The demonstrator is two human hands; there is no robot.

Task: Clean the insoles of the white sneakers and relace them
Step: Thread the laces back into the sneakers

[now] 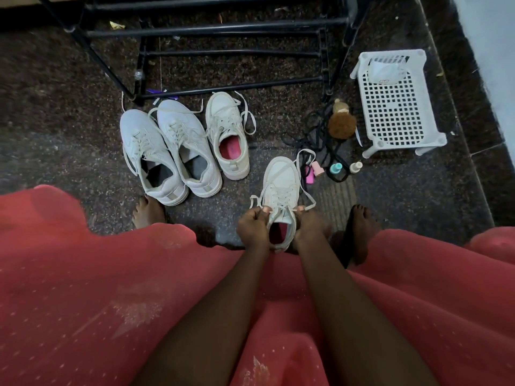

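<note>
A white sneaker [280, 188] with a pink insole stands on the floor between my feet, toe pointing away. My left hand [253, 222] pinches the left lace end at its top eyelets. My right hand [308, 221] pinches the right lace end, which loops out to the right. Its partner sneaker [228, 126], also showing a pink insole [230, 149], stands further away with loose laces. A second white pair [167, 151] with dark insoles stands to the left.
A black metal shoe rack [223, 51] stands at the back. A white plastic basket stool [395, 104] is at the right. A brown brush [342, 124], black laces [317, 135] and small bottles [335, 168] lie beside the held sneaker. My red skirt fills the foreground.
</note>
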